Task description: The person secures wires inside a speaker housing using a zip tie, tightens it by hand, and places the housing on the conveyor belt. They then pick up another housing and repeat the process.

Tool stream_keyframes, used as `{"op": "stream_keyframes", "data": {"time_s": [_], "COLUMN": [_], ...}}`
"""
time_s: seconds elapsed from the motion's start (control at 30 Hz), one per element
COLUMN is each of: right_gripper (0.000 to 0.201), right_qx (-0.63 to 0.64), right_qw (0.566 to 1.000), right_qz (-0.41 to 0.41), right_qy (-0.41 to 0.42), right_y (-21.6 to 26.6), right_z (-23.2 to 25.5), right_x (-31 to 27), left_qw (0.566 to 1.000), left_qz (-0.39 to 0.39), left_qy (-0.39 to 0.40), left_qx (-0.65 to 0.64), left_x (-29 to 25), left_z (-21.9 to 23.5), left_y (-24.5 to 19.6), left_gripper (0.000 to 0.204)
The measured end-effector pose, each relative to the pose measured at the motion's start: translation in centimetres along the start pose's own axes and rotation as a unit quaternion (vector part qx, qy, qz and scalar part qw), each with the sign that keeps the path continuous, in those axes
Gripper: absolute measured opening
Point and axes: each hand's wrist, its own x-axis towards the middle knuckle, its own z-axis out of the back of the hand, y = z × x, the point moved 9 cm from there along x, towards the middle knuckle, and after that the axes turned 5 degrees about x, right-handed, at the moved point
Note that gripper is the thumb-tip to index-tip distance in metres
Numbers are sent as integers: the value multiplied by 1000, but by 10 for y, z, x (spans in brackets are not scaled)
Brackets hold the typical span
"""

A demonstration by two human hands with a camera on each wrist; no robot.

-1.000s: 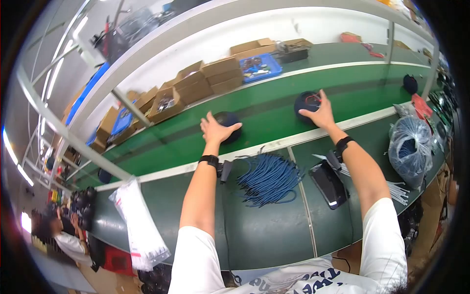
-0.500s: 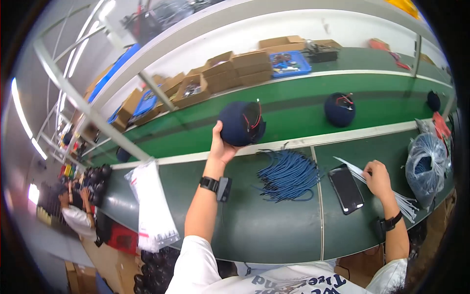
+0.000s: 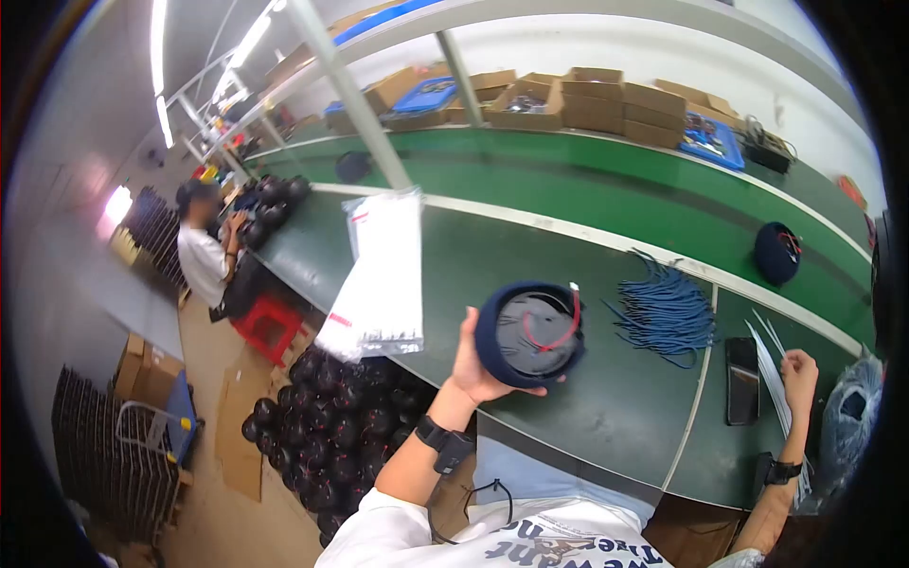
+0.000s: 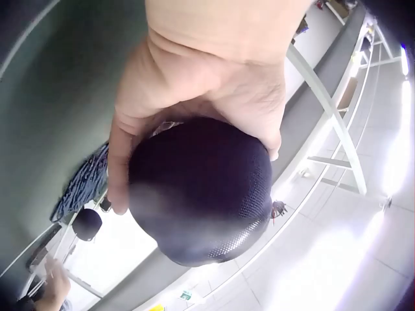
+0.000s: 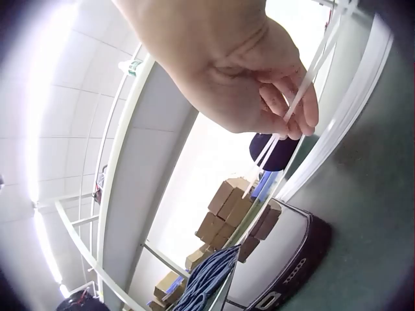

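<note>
In the head view my left hand (image 3: 471, 367) grips a round, dark-blue, fabric-covered shell (image 3: 502, 364) from below, above the near bench edge. Its open grey side faces up, with a red wire and white connector. The left wrist view shows thumb and fingers spread around the shell's mesh side (image 4: 194, 188). Over at the right, my right hand (image 3: 800, 379) is at a bundle of white cable ties (image 3: 772, 374). Seen from the right wrist, thumb and fingertips pinch a few thin ties (image 5: 318, 65). A dark phone (image 3: 741, 379) lies beside the bundle.
Blue cords (image 3: 663, 312) lie mid-bench; a white plastic-bag stack (image 3: 383, 275) lies left. Another blue shell (image 3: 778, 252) sits on the green belt (image 3: 568, 185). A clear bag (image 3: 852, 417) stands right. Black balls (image 3: 346, 426) are piled below; a person (image 3: 204, 251) sits far left.
My left hand took a shell off the belt, brought it nearer and turned its open side up. My right hand left the other shell and went to the cable ties. The view swung left.
</note>
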Motion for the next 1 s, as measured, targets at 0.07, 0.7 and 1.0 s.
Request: {"op": "stream_keyframes", "data": {"time_s": [0.07,0.7,1.0], "right_gripper": [14,91,106], "right_qx": [-37,146,144], "right_qw": [999,960,959], "right_qz": [18,77,59], "right_qy": [-5,227,238], "right_y": [7,336,325], "right_z": [6,-88,-154], "right_x": [-1,-182,-195], "left_qw": [999,989,824], "left_qz": [25,81,-201], "left_qy": [-17,86,-134], "left_qx": [31,-88,513], "left_x": [-7,42,30], "left_z": [9,-61,15], "left_y": [15,107,45], "left_gripper": [122,113,61]}}
